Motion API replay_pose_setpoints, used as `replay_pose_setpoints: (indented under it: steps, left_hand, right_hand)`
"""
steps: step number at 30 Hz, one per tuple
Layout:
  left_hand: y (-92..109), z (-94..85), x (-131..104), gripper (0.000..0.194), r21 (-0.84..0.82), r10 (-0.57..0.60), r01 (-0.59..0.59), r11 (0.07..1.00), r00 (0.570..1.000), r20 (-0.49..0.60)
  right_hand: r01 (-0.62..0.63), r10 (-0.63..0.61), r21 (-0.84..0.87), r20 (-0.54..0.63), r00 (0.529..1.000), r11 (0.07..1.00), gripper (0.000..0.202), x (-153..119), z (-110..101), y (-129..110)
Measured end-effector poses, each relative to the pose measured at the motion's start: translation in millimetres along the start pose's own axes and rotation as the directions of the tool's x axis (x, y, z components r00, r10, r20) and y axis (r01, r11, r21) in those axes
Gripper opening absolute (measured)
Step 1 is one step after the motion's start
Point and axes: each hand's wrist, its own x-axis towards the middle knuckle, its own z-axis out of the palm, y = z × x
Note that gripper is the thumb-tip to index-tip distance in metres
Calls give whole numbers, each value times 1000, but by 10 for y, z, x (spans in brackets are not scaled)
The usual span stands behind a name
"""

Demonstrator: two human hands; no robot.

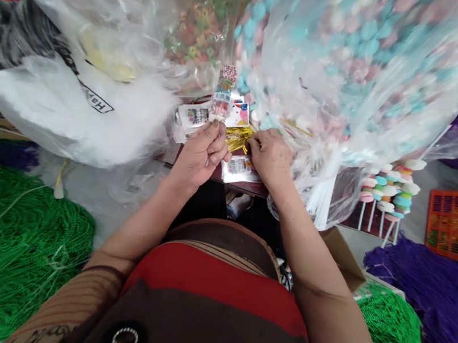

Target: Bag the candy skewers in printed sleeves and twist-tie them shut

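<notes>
My left hand is closed around the gathered lower end of a small printed candy bag, which stands upright with pink and white sweets inside. My right hand has its fingers pinched at the right end of a pile of gold twist ties; the fingertips are partly hidden. Flat printed bags lie in a stack left of the pile. Another printed bag lies between my hands near the table's front edge. A white card with coloured dots is behind the ties.
A large clear bag of pastel marshmallows fills the back right. Ring-shaped sweets sit in another bag. White sticks and marshmallow skewers are to the right. A white bag stands left; green cords cover the floor.
</notes>
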Motion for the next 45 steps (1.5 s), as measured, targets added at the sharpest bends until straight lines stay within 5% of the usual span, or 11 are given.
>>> replay_pose_setpoints:
  steps: [10, 17, 25, 31, 38, 45]
  left_hand:
    - [-25, 1, 20, 33, -4, -17, 17, 1000, 1000, -20]
    - [-79, -5, 38, 33, -7, 11, -11, 1000, 1000, 8]
    - [-91, -37, 48, 33, 4, 8, -8, 1000, 1000, -5]
    - [-170, -87, 123, 34, -10, 16, -15, 1000, 999, 50]
    - [-194, -133, 145, 34, -21, 11, -9, 1000, 999, 52]
    - [-214, -147, 161, 36, -18, 35, -34, 999, 997, 71]
  right_hand:
    - [-22, 32, 218, -41, 999, 976, 19, 28, -144, 225]
    - [6, -9, 55, 43, 999, 998, 25, -63, -58, 101]
    - [-1, 0, 130, 9, 1000, 992, 24, -34, -55, 174]
    - [-13, 12, 34, 40, 999, 999, 26, -78, -31, 42]
    - [-43, 64, 407, -40, 997, 913, 21, -11, 18, 262]
    - [59, -49, 187, -57, 997, 981, 21, -52, 95, 47]
